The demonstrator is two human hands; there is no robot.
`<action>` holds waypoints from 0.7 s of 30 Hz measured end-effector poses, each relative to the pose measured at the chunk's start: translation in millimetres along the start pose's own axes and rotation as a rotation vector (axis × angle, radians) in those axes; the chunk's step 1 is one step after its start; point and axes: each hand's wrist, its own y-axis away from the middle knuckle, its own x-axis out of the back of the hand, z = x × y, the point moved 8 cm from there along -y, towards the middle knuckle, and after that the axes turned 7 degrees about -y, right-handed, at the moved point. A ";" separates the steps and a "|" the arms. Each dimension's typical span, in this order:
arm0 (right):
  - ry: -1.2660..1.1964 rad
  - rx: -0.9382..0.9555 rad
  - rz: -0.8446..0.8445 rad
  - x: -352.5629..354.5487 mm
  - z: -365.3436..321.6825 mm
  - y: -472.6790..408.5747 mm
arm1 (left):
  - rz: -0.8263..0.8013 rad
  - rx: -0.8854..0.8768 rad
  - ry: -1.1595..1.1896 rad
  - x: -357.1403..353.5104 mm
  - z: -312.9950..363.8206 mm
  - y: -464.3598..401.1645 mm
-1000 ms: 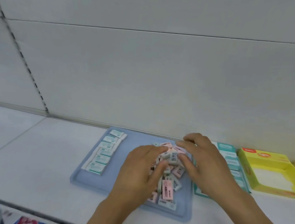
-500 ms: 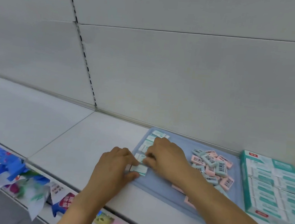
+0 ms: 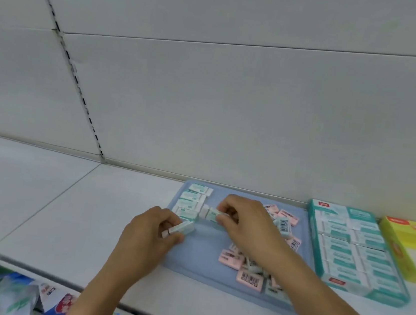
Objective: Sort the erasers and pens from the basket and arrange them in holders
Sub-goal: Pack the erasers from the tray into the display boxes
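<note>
Two teal erasers are held over the blue tray.

One teal eraser (image 3: 182,228) is pinched by the left hand (image 3: 148,239) at the tray's (image 3: 197,255) left edge; another teal eraser (image 3: 211,214) is gripped by the right hand (image 3: 248,227) beside the row of teal erasers (image 3: 192,203). A loose pile of pink and teal erasers (image 3: 253,272) is seen on the tray's right side, near a teal box (image 3: 352,251).

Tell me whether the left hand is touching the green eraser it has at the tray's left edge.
Touching. The head view shows the left hand pinching the green eraser between thumb and fingers, just off the blue tray.
</note>
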 end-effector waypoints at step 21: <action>0.419 -0.084 0.164 128.4 107.2 98.0 | -0.077 -0.144 0.526 -77.5 154.2 -13.5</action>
